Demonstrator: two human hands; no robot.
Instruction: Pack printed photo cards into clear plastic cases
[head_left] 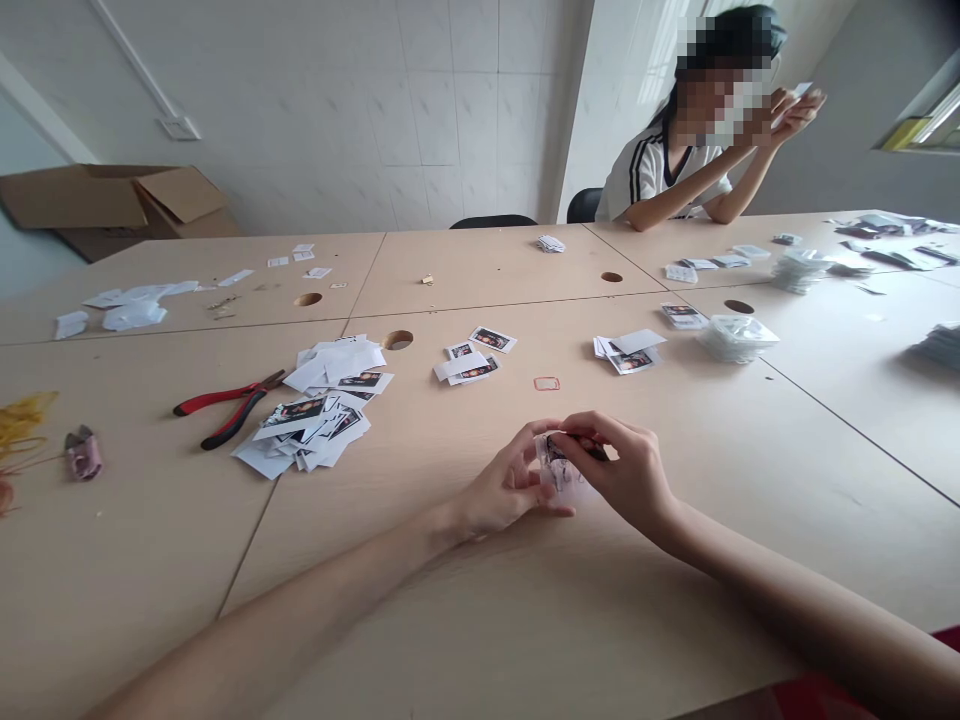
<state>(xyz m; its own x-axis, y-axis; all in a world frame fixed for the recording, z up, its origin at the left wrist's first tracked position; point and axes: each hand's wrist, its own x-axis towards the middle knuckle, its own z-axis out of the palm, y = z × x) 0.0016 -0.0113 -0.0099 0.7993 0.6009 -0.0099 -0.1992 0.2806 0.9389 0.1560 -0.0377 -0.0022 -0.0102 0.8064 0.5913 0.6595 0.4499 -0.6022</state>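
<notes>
In front of me, over the near part of the table, my left hand (517, 480) holds a small clear plastic sleeve (574, 492) by its left side. Fingers and thumb of my right hand (626, 475) are pinched at the sleeve's top, on a small dark-printed card (596, 448). My fingers cover much of the card, so I cannot tell how far it sits inside the sleeve. Just beyond my hands lies a small red-outlined rectangle (547, 384). Loose printed photo cards (480, 370) lie farther off, with another small group of cards (628, 352) to their right.
Left of my hands is a heap of cards (322, 410) beside red-and-black pliers (232, 405). Clear sleeves (739, 338) are stacked at right. The table has round holes (397, 340). Across it sits a person (675, 170) holding a small piece. An open cardboard box (112, 205) stands behind.
</notes>
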